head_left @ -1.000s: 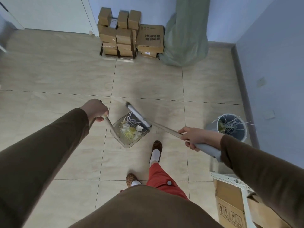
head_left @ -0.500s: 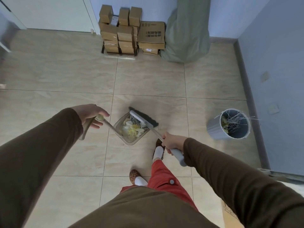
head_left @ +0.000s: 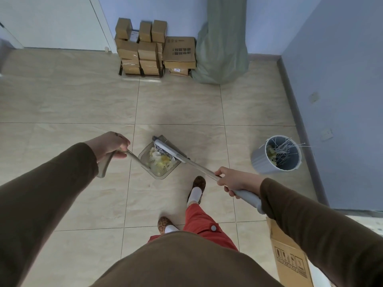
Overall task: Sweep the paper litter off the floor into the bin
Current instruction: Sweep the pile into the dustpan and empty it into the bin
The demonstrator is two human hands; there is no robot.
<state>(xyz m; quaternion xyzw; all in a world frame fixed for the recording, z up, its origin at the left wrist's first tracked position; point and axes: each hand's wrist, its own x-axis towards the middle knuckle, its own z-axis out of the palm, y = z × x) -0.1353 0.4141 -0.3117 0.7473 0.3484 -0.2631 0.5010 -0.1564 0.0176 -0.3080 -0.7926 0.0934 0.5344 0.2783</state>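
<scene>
My left hand [head_left: 109, 145] grips the long handle of a clear dustpan [head_left: 145, 157] that sits on the tiled floor ahead of my feet. White and yellow paper litter [head_left: 162, 160] lies inside the pan. My right hand [head_left: 234, 180] grips the grey handle of a broom [head_left: 199, 164]; its head rests across the pan's far edge. A grey round bin [head_left: 263, 162] stands to the right near the blue wall, holding paper scraps and thin white sticks.
Stacked cardboard boxes [head_left: 153, 48] and a green sack [head_left: 221, 48] stand against the far wall. An open cardboard box [head_left: 290, 257] is at my lower right. My feet [head_left: 196, 187] are just behind the dustpan. A white door is at the far left.
My right hand has swung out to the right with the broom handle, and the broom head has turned over the dustpan's far edge. The dustpan stays in about the same place.
</scene>
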